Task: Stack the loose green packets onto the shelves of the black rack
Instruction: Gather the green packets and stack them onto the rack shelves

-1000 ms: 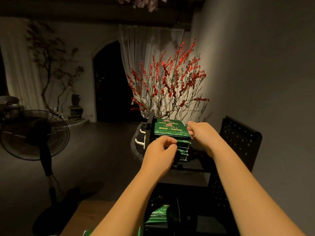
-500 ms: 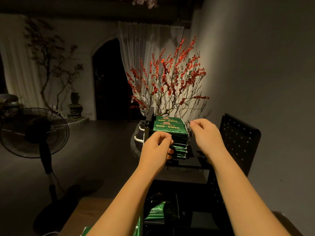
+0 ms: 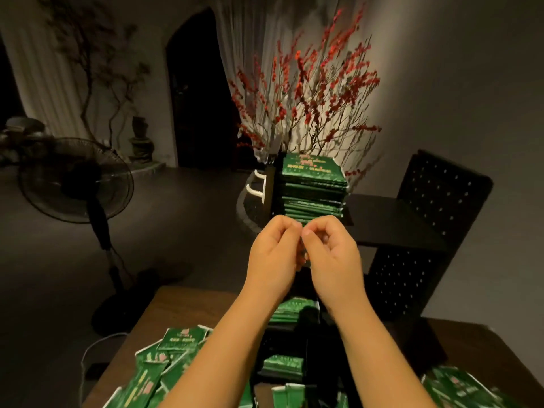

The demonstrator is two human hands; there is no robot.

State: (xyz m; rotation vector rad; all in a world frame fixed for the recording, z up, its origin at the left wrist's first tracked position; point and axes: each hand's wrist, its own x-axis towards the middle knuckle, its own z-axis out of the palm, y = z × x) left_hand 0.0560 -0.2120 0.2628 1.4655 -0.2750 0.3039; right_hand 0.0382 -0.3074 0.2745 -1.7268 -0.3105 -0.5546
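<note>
A tall stack of green packets (image 3: 312, 184) stands on the top shelf (image 3: 391, 219) of the black rack (image 3: 435, 201). Smaller piles lie on a lower shelf (image 3: 291, 310) and on the one beneath it (image 3: 284, 363). My left hand (image 3: 273, 257) and my right hand (image 3: 332, 257) hover side by side just in front of the tall stack's base. Their fingers are curled, the fingertips meet, and I see nothing held in either. Loose green packets lie on the table at the left (image 3: 164, 366) and at the right (image 3: 459, 390).
The rack stands on a brown wooden table (image 3: 182, 304). Red berry branches (image 3: 309, 92) rise from a pot (image 3: 256, 187) behind the rack. A standing fan (image 3: 73, 178) is on the floor at the left, a grey wall at the right.
Both hands left the sides of the tall stack, drew back toward me and came together. The view has tilted down, and the table and its loose packets now show.
</note>
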